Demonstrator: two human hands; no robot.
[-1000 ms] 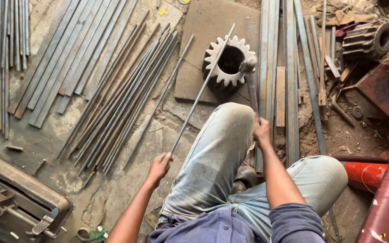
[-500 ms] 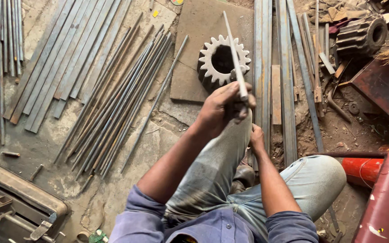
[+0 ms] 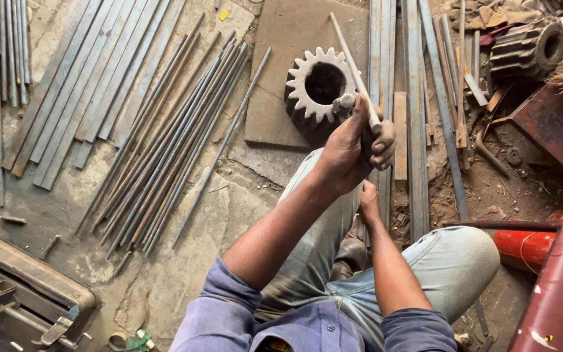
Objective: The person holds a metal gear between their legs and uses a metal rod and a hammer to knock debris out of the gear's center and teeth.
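Above the knee, the left hand (image 3: 353, 146) is wrapped round a thin steel rod (image 3: 350, 62), fingers curled over it and thumb pressed near its top. That rod runs up and to the left out of the fist, its free end over the stone slab (image 3: 281, 39), so its long axis slants away from the body and crosses just right of the toothed gear (image 3: 320, 85). Lower down, the right hand (image 3: 369, 202) sits directly beneath the left, closed round the same line, though whether it grips the rod or something else I cannot tell, since the left wrist covers most of it. Of the two, the left is plainly nearer the gear and the free end; the right is nearer the lap. A short round stub (image 3: 345, 102) shows beside the left thumb, touching or almost touching the gear's rim.

Half a second ago the left fist held the rod a little lower and more to the left, with the rod's tip reaching nearly the frame's top; now the fist is further right and the rod leans more to the left. A second ago the hands were well apart, the left low by the floor and the rod stretched long between them.

Bundled rods (image 3: 164, 143) lie fanned on the floor to the left, flat bars (image 3: 415, 130) to the right
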